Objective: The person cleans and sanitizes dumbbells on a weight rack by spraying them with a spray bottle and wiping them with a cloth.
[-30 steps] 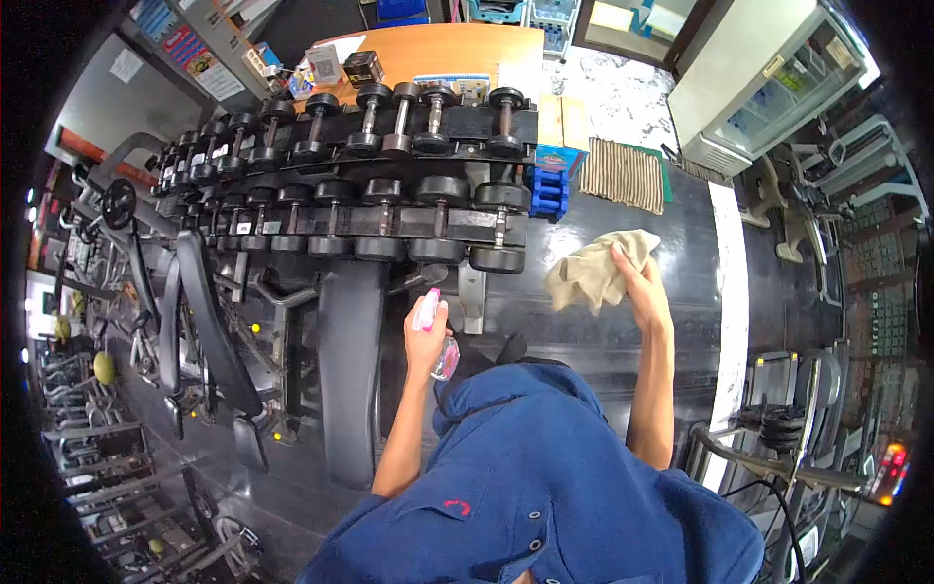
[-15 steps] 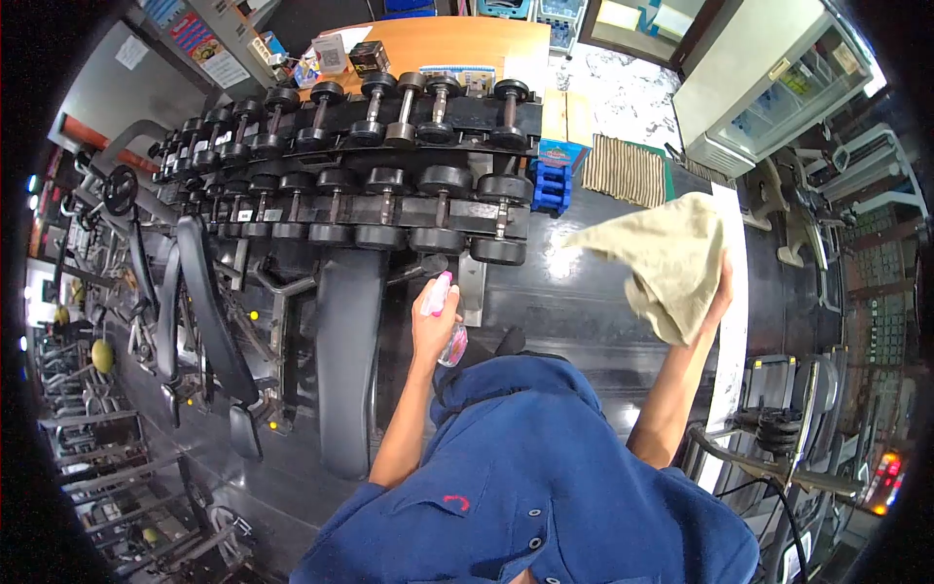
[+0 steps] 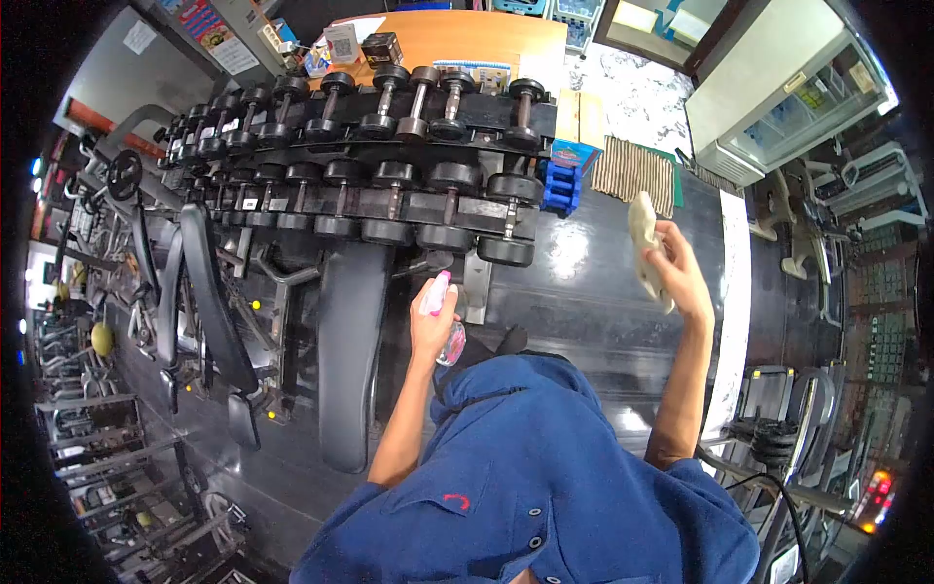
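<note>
A spray bottle with a pink and white head and clear body is gripped in my left hand, in front of my waist and just right of a black padded bench. Out to the right, my right hand is closed round a beige cloth, which appears bunched and narrow above the dark floor. Ahead of my left hand stands a two-tier rack of black dumbbells, and neither hand touches it.
Behind the rack is a wooden desk with small boxes. Blue dumbbells lie at the rack's right end, beside a striped mat. A glass-door fridge stands far right. Gym machines line the left.
The cloth, spread wide and hanging half a second ago, is now folded narrow in my right hand, which has moved slightly left. My left hand keeps the spray bottle nearly still.
</note>
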The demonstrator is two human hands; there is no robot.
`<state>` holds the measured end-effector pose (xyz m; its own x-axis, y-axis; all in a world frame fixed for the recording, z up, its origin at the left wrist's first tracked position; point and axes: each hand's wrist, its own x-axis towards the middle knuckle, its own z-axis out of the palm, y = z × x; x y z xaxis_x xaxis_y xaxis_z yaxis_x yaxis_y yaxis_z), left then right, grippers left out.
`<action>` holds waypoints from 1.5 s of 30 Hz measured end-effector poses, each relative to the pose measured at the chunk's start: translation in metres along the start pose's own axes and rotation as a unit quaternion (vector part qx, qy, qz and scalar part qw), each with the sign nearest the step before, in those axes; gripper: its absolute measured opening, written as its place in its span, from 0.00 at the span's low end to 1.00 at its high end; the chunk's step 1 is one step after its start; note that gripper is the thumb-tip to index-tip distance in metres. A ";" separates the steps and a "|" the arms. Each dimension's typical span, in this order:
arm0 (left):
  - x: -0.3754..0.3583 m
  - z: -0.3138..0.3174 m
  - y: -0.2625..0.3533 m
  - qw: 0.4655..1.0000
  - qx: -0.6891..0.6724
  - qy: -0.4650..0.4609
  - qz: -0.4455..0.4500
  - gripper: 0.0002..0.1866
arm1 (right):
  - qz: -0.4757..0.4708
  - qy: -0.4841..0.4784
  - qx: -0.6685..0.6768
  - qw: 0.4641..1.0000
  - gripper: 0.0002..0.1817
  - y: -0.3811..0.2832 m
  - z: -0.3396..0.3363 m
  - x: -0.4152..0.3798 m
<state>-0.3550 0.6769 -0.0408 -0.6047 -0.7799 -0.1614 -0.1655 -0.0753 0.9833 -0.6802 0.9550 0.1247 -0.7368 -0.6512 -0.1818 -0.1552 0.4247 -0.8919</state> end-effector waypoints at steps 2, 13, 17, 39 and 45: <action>0.000 0.002 0.009 1.000 -0.009 0.012 -0.005 0.10 | -0.016 0.031 0.172 0.984 0.28 -0.007 -0.010 0.005; 0.012 0.001 0.002 1.000 -0.010 0.004 -0.013 0.16 | -0.263 0.081 0.575 0.771 0.33 0.011 -0.068 -0.021; 0.016 0.008 0.003 1.000 -0.014 -0.002 -0.016 0.13 | -0.163 0.190 0.375 0.893 0.30 0.024 0.004 -0.025; 0.020 0.039 0.013 0.998 0.049 0.004 -0.049 0.10 | 0.086 -0.046 0.782 0.616 0.32 0.056 0.068 0.008; 0.020 0.053 0.005 0.995 0.050 -0.007 -0.090 0.11 | 0.023 0.003 0.777 0.629 0.29 0.129 0.028 -0.011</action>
<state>-0.4088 0.6939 -0.0431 -0.5685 -0.7508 -0.3363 -0.3478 -0.1512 0.9253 -0.6744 0.9994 -0.0003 -0.7198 -0.6565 -0.2256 0.6941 -0.6871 -0.2150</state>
